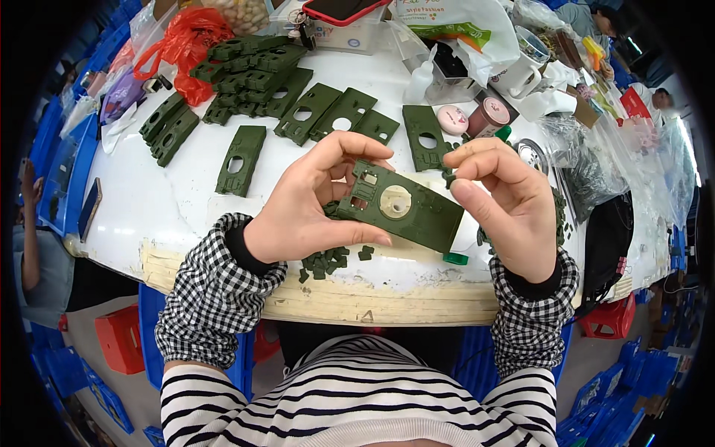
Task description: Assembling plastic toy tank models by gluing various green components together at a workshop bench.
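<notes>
My left hand (302, 205) grips one end of a dark green plastic toy tank hull (428, 216), held tilted above the table's front part. A cream-coloured ring (395, 202) sits in the round opening of the hull. Beside the hull's far end, my right hand (510, 197) pinches a small dark green plastic part (449, 177) between thumb and fingertips; its exact shape is too small to make out. Small green pieces (325, 262) lie scattered on the table below my left hand. A green cap (456, 259) lies under the hull's right end.
Many more green hulls (242, 160) lie on the white table (164, 216), several stacked at the back (261, 71). Behind them are a red plastic bag (190, 45) and a phone in a red case (344, 9). A squeeze bottle (421, 80), a pink jar (489, 113) and plastic bags stand right.
</notes>
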`<state>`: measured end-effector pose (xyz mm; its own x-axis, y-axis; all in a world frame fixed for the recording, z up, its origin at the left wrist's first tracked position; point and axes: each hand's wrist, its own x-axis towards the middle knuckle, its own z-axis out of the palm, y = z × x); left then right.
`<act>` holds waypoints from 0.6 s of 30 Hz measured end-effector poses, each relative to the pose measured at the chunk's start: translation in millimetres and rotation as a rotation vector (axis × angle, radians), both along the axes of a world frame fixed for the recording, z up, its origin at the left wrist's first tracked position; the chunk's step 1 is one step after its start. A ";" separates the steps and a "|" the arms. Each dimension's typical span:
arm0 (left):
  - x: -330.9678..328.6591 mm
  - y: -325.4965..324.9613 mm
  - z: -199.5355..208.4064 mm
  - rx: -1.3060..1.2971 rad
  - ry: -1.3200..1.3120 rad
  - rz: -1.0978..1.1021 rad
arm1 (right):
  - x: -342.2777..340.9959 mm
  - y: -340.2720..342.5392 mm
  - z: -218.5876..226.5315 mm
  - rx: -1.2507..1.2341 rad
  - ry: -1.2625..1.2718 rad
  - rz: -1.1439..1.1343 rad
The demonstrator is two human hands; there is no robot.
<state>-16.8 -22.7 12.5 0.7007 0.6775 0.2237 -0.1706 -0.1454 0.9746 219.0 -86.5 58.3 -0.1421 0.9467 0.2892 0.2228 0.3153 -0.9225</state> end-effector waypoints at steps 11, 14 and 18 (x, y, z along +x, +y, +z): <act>3.8 -3.8 1.2 -0.260 0.010 -0.292 | -20.5 -5.5 -11.9 0.057 -0.237 0.059; 3.9 -4.7 -0.2 -0.228 0.061 -0.315 | -25.8 -7.7 -14.0 0.056 -0.249 0.059; 3.7 -6.1 1.8 -0.242 0.112 -0.319 | -31.1 -9.8 -16.7 0.056 -0.282 0.068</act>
<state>-13.1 -28.8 14.3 0.8949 0.4463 -0.0045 -0.0614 0.1331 0.9892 187.9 -96.3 41.6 -0.2864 0.9160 0.2811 0.4443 0.3869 -0.8080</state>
